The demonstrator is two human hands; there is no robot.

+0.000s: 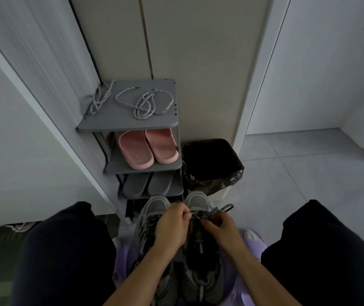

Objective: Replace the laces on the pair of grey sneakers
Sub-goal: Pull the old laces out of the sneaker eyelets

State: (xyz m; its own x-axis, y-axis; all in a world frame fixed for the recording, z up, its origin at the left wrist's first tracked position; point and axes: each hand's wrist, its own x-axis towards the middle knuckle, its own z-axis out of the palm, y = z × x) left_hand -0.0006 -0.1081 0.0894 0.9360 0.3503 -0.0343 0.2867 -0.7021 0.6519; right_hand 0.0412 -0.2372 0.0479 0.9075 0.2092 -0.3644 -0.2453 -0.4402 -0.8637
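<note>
Two grey sneakers stand side by side on the floor between my knees, toes pointing away. The left sneaker (154, 208) carries a dark speckled lace across its eyelets. Over the right sneaker (200, 257) both hands pinch a dark speckled lace (220, 209), whose loop sticks out to the right. My left hand (172, 226) grips the lace from the left, and my right hand (218, 226) grips it from the right. Two light grey speckled laces (145, 102) lie loose on top of the shoe rack (119, 122).
The grey rack holds pink slippers (148, 149) on the second shelf and grey slippers (148, 184) below. A bin with a black bag (212, 164) stands right of the rack. Purple slippers (249, 237) lie under the sneakers. Tiled floor extends to the right.
</note>
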